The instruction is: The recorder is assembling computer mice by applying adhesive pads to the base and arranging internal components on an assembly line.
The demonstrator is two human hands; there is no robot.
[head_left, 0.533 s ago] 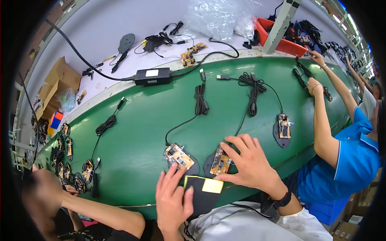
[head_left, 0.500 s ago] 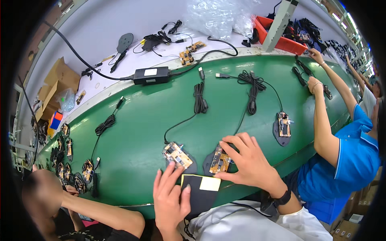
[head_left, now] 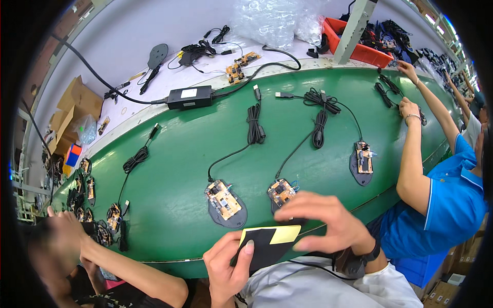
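Note:
My left hand grips a black sheet with yellow edges and a yellow patch, its thumb on the front face, at the bench's near edge. Just right of the sheet is my right hand, blurred, its thumb and fingers apart with nothing visible between them. Beyond the left hand lies a mouse base with a tan circuit board and a black cable leading away. A second mouse base with a circuit board is partly hidden behind my right fingers. Farther right sits a third mouse base with a board.
The green work surface holds coiled USB cables. A black power adapter lies along its far edge. Co-workers' arms reach in at left and right. A red bin stands at back right.
My left hand has come off the left mouse board and now holds the black sheet, raised and tilted. My right hand has left the middle board and moved nearer, toward the sheet.

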